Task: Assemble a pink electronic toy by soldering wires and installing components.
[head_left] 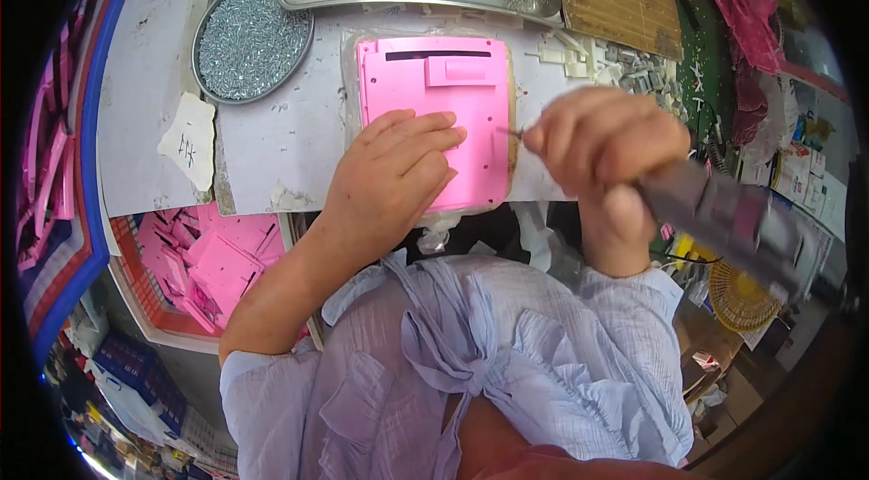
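A flat pink plastic housing [484, 149] with a long slot, a raised block and small holes lies on a plastic-wrapped pad in front of me. My left hand [389, 172] rests on its left side, fingers stretched out over the surface. At the right, my right hand [602, 140], a little blurred by motion, is wrapped round a dark electric screwdriver [724, 217]. Its thin bit points left, near the housing's right edge; whether the tip touches the housing, I cannot tell.
A round dish [195, 63] of silvery screws stands at the back left. Beside it is a divided metal tray [407, 2] with small dark parts. Cardboard [634, 14] and white plastic pieces [579, 59] lie back right. An orange-red crate [136, 276] at lower left holds pink parts.
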`<state>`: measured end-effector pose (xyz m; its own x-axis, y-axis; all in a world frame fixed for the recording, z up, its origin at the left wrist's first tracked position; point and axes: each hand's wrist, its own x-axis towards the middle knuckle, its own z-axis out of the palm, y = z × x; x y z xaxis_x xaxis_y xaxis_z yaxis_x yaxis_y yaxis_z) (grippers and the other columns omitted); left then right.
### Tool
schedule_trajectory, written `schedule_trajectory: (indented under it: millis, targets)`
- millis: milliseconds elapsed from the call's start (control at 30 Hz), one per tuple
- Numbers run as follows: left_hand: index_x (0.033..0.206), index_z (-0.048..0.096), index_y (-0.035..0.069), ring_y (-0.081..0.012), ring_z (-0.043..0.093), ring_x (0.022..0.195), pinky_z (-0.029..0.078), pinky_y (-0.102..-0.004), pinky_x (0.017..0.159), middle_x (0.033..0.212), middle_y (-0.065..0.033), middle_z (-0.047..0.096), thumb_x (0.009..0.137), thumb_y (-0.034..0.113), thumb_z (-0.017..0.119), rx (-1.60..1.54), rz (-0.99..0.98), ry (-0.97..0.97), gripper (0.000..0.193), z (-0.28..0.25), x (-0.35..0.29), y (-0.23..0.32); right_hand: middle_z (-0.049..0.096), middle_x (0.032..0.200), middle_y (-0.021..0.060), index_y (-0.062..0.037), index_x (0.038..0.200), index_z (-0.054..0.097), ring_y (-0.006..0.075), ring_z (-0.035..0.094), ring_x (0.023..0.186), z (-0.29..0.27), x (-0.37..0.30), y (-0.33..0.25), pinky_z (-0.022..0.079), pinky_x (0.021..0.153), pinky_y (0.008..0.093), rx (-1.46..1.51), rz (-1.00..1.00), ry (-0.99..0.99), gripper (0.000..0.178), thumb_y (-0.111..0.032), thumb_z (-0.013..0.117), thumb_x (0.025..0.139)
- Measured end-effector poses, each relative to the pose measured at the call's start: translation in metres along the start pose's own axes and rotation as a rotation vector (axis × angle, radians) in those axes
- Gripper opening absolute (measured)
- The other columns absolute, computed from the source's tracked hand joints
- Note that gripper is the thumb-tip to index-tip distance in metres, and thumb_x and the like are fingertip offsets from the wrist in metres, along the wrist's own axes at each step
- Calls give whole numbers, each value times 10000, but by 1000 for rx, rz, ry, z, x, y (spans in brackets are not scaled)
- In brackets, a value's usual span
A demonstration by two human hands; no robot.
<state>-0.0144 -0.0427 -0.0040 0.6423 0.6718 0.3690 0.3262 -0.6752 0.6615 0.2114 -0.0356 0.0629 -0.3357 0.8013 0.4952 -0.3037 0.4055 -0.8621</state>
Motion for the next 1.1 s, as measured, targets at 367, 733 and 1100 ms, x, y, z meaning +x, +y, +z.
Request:
schedule_trajectory:
  millis: [367,733,1100]
  targets:
    - [895,617,46,-280,652,1216,482,-477,1023,1207,-93,718,862,75,758,-27,-11,-9,148,0,-2,-3,517,571,48,-53,854,498,202,494,454,-17,19,23,462,470,368,-43,2,-107,227,-147,697,912]
    - [875,602,72,-272,646,1227,493,-466,1017,1216,-84,718,851,73,767,-49,-14,-1,167,2,-5,-1,462,555,31,-80,847,464,137,435,490,-34,48,55,404,516,339,-73,38,72,305,-229,708,952]
    - [947,694,93,-247,709,1111,488,-457,1028,1091,-59,764,841,96,794,-157,-95,205,145,0,-7,-3,502,588,-62,-119,1092,581,100,457,457,-3,67,1,405,485,289,233,41,-43,273,-305,713,944]
